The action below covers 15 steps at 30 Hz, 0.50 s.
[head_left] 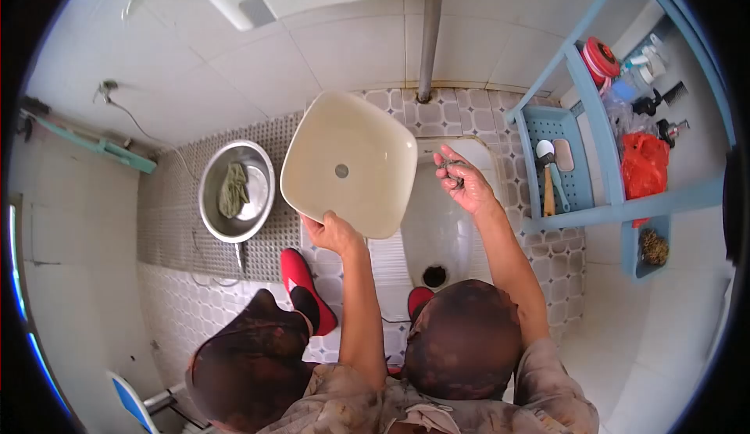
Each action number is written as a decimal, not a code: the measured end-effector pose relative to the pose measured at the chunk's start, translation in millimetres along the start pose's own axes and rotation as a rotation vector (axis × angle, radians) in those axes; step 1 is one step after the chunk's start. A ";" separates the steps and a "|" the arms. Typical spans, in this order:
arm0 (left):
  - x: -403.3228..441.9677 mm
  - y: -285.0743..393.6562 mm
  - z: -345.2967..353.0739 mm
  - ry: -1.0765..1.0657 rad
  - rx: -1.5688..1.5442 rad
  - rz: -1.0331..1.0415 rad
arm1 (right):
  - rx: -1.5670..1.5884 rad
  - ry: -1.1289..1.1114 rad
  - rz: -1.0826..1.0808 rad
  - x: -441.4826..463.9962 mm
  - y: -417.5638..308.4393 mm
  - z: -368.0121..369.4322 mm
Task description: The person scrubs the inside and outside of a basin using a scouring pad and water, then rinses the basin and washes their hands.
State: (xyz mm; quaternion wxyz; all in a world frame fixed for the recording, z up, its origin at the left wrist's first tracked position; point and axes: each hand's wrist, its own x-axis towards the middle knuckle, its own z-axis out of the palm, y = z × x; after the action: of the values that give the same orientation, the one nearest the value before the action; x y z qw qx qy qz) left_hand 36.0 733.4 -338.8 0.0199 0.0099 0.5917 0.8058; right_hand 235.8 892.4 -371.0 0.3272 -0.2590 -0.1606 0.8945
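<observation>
My left hand point(334, 232) grips the lower rim of a cream, rounded-square basin point(367, 133). The basin is tipped so its inside faces me, with a round grey spot in the middle of its bottom. To the right, my right hand point(469, 186) is raised above the white squat toilet point(437, 235). Its fingers are curled around a small dark grey wad point(451, 175), too small to identify for certain. Left of the basin, a steel bowl point(258, 157) stands on the grey mat with a crumpled olive cloth point(233, 190) in it.
On the right stands a blue shelf rack point(601, 129); its low tray holds brushes point(547, 164), and a red plastic bag point(644, 164) and bottles sit higher. A metal pipe point(430, 35) rises at the back wall. A perforated grey mat point(168, 223) covers the left floor.
</observation>
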 end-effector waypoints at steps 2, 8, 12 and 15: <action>-0.3 -6.2 -0.7 -0.029 -0.077 -0.095 | -0.262 0.059 -0.038 -5.4 -9.3 6.5; -2.6 -26.9 -2.6 0.121 -0.203 -0.347 | -0.724 0.260 0.049 -22.6 -29.8 51.2; -7.3 -23.0 -1.3 0.137 -0.222 -0.417 | -1.015 0.333 0.051 -27.2 -34.1 70.0; -8.2 -17.7 1.6 0.073 -0.211 -0.401 | -1.118 0.313 0.030 -34.1 -32.3 81.8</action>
State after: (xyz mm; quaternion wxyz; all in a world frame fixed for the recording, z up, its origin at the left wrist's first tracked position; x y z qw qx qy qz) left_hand 44.6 739.8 -355.2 0.1593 -0.1393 0.4944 0.8431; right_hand 227.8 883.7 -277.5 0.1477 -0.5239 -0.5545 0.6294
